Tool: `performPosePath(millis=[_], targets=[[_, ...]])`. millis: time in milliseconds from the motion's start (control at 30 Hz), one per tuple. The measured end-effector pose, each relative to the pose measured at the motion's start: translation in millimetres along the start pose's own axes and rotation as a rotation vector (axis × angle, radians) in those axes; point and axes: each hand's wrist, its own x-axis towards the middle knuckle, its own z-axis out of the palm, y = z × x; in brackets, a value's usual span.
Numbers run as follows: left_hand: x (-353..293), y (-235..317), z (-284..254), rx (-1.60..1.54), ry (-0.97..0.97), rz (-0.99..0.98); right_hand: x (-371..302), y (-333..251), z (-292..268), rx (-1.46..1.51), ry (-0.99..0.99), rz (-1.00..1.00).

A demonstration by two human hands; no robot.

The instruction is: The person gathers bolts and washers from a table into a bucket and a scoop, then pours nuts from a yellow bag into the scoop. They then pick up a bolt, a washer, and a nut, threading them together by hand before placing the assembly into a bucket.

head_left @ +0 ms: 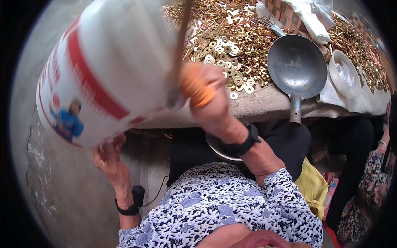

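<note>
A large white plastic bucket (103, 74) with a red band and a printed picture is tilted over at the left, its mouth end toward the table. My left hand (111, 155) holds it from below at the base, fingers partly hidden behind it. At the mouth end, beside a dark brown strip, my right hand (211, 93) is closed on the bucket; motion smears it. Something orange (194, 87) wraps around its fingers. Beyond this hand, brass-coloured washers (223, 51) and small metal sleeves (254, 58) lie heaped on the table. The bucket's inside is hidden.
Right of the heap lies a dark metal wok-shaped pan (297, 64), its handle over the table's edge. A translucent plastic bowl (345, 74) sits beside it. More bolts (351, 45) are piled farther right. A metal bowl (217, 149) shows at my lap. Another person's sleeve (372, 177) appears at right.
</note>
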Motion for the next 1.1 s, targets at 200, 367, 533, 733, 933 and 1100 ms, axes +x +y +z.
performPosePath(millis=[200,367,533,733,933,1100], targets=[[-74.9,-23.0,-73.4,0.176,0.08,-0.226,-24.1,-40.8,79.3,0.159,-0.376,0.304],[-113.2,-29.0,-76.7,0.339,0.17,-0.939,-79.0,-24.8,103.3,-0.136,-0.585,0.086],[-127.7,-55.6,-87.7,-0.125,0.178,-1.079,-114.2,-1.0,104.2,-0.286,-0.691,0.042],[-116.2,-56.7,-74.7,-0.371,0.05,-0.956,-144.8,20.9,95.0,-0.424,-0.957,-0.081],[-124.4,-57.8,-73.8,-0.598,-0.012,-1.025,-150.0,25.4,91.0,-0.455,-1.027,-0.136],[-125.3,-55.7,-72.8,-0.624,0.001,-0.932,-153.5,27.7,92.5,-0.437,-1.004,-0.114]])
